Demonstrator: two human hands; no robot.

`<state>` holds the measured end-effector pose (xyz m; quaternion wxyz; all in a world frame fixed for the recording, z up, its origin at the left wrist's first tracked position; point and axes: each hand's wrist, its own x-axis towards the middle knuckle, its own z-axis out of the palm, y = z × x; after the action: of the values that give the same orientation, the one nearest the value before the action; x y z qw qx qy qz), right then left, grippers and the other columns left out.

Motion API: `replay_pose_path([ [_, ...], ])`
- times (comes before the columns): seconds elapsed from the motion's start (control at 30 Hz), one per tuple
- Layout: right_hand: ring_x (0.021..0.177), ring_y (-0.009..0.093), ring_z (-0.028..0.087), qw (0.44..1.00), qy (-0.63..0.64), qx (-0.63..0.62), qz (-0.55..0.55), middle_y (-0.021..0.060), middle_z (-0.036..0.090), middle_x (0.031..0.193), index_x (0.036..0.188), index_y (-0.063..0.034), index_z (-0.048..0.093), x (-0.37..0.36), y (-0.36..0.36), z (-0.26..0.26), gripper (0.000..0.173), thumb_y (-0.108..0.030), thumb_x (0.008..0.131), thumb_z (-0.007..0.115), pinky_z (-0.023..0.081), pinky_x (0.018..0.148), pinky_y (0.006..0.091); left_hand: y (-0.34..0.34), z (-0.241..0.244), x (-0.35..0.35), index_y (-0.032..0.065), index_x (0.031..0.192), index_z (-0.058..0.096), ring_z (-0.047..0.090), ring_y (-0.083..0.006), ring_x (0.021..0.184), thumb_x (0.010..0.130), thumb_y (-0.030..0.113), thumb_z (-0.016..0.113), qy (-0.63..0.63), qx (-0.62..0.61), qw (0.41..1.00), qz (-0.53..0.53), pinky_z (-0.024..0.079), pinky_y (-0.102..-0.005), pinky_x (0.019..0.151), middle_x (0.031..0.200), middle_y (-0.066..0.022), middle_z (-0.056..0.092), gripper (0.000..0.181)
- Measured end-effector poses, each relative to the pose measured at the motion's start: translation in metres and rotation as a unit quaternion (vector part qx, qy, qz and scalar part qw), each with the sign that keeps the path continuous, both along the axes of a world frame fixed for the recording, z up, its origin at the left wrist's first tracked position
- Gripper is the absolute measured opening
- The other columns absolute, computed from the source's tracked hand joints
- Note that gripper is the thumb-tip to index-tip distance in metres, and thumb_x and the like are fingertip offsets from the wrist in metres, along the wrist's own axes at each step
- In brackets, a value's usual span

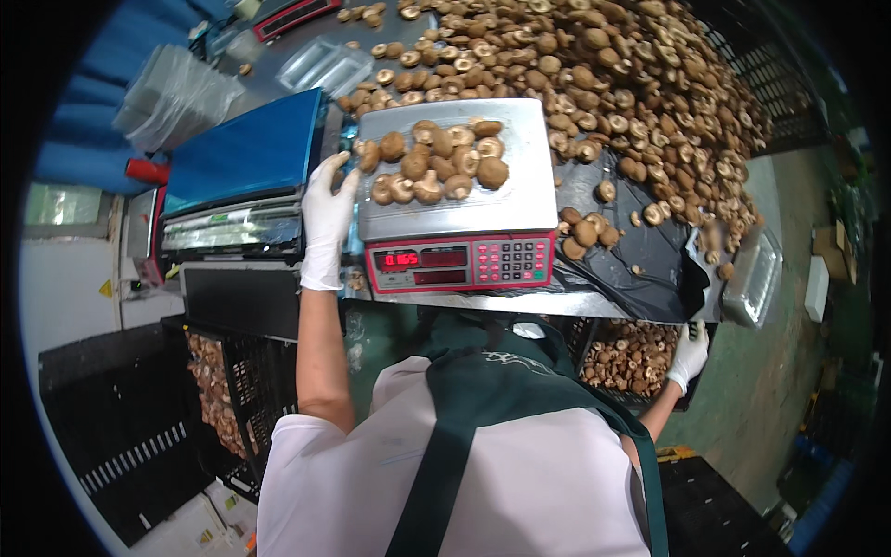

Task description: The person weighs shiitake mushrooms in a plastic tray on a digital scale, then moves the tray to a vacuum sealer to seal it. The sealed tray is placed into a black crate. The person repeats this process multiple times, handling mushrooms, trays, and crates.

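My left hand [328,212], in a white glove, is at the left edge of a digital scale [456,224]. Its thumb and fingers are apart, with nothing seen between them, close to a mushroom [368,157] at the pan's edge. Several brown-capped shiitake mushrooms [442,163] lie loose on the steel pan, some stem up. The scale has a red front with lit digits and a keypad. Far right, my gloved right hand [689,356] is at the table's front edge, above a black crate [583,348] of mushrooms; whether its fingers hold anything is unclear.
A large heap of mushrooms [626,76] covers the table's back right. Clear plastic trays [752,278] stand at the right corner, more trays [327,66] behind the scale. A blue-topped machine [243,153] is on the left. Below it, a black crate [261,390] holds mushrooms.
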<state>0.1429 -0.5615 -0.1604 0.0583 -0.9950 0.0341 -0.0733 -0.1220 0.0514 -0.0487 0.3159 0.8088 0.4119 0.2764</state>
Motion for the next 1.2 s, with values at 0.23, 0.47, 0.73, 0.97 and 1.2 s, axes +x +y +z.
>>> replay_pose_path([
  [0.23,0.086,0.03,0.068,0.935,-0.072,0.282,0.203,0.0155,0.07,0.095,0.107,-0.0136,0.071,0.009,0.165,0.039,0.026,-0.018,0.081,0.069,0.053,0.079,0.0357,0.014,-0.014,-0.003,0.0019,0.118,0.062,0.057,-0.0244,0.113,0.087,0.014,0.064,0.017,0.013,1.0,-0.016,0.042,-0.0326,0.098,0.122,-0.014,0.061,0.034],
  [0.47,0.1,0.029,0.061,0.91,0.094,0.16,0.371,0.0107,0.066,0.106,0.117,-0.0181,0.064,0.014,0.223,0.03,0.043,-0.019,0.075,0.073,0.051,0.084,0.0383,0.006,-0.004,0.002,0.0017,0.125,0.058,0.057,-0.0205,0.111,0.09,0.012,0.061,0.031,-0.025,0.999,-0.016,0.044,-0.0314,0.095,0.122,-0.0121,0.061,0.036],
  [0.73,0.075,0.012,0.066,0.725,0.301,0.61,0.107,0.0048,0.069,0.093,0.113,0.004,0.063,0.024,0.221,0.035,0.03,-0.019,0.098,0.054,0.049,0.061,0.0218,0.006,0.002,-0.003,0.0029,0.126,0.058,0.058,-0.0198,0.108,0.09,0.012,0.06,0.028,-0.033,0.999,-0.008,0.045,-0.0314,0.094,0.12,-0.0119,0.062,0.036],
  [0.97,0.075,0.018,0.066,0.565,0.38,0.718,0.14,0.0089,0.069,0.095,0.111,0.004,0.063,0.015,0.256,0.057,0.03,-0.021,0.093,0.059,0.05,0.063,0.0268,0.008,-0.001,0.001,0.0056,0.12,0.062,0.059,-0.0228,0.109,0.089,0.014,0.063,-0.009,-0.032,0.999,-0.017,0.046,-0.033,0.094,0.125,-0.0121,0.059,0.033],
  [1.2,0.078,0.024,0.069,0.962,0.027,0.206,0.178,0.015,0.07,0.088,0.111,-0.0098,0.068,0.034,0.249,0.033,0.031,-0.029,0.087,0.065,0.052,0.069,0.0335,0.005,0.007,-0.003,0.0063,0.12,0.062,0.057,-0.0236,0.114,0.089,0.012,0.062,0.0,-0.036,0.999,-0.029,0.045,-0.0331,0.096,0.129,-0.0128,0.056,0.032],
])
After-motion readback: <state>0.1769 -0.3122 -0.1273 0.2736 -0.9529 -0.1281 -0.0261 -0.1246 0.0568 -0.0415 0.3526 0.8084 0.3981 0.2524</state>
